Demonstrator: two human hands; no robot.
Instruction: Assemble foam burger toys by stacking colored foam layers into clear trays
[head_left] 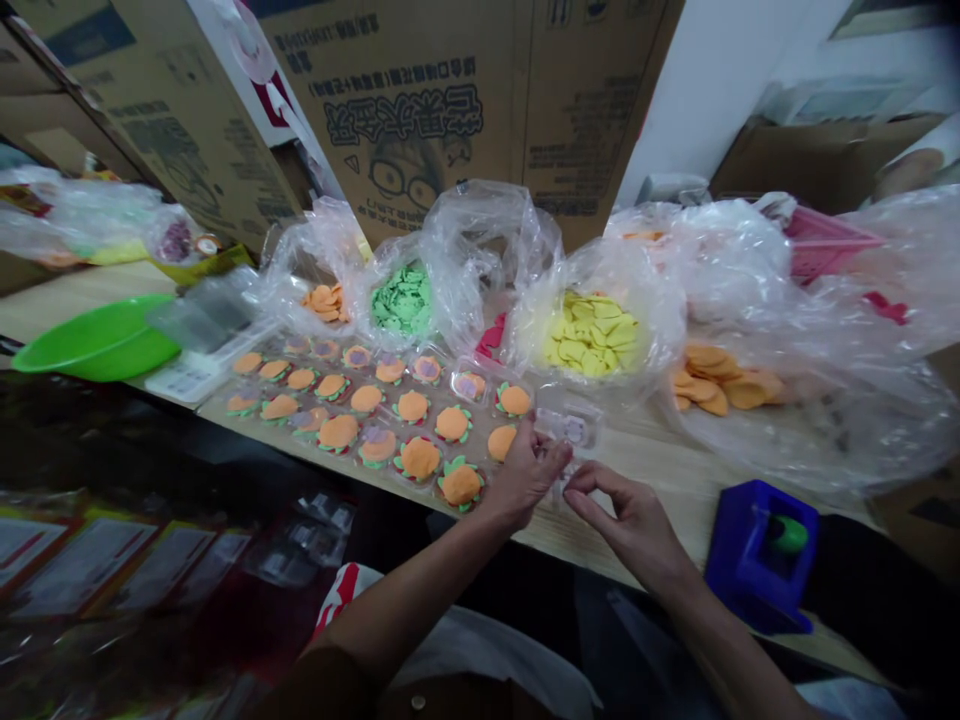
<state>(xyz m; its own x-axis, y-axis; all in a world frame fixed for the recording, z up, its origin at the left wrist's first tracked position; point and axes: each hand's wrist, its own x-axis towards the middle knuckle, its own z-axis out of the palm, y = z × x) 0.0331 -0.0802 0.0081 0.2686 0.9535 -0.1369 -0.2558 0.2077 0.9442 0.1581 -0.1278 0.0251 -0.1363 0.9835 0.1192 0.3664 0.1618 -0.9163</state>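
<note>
My left hand [529,472] is at the right end of the rows of small clear containers, thumb and fingers closed at a clear plastic container [559,487]. From the other side my right hand [626,515] pinches at the same spot; the exact grip is blurred. Just beyond them lies another clear container [576,430] with a pale piece inside. Left of my hands stand several containers with orange, burger-like foam pieces [418,458], edged with green and red. Some have purple tops, such as the burger piece [377,446].
Behind stand open plastic bags of green pieces [403,300], yellow pieces [591,335] and orange discs [724,380]. A green basin [97,340] is at the left, a blue tape-dispenser-like object [761,555] at the right front. Large cardboard boxes [465,100] rise at the back.
</note>
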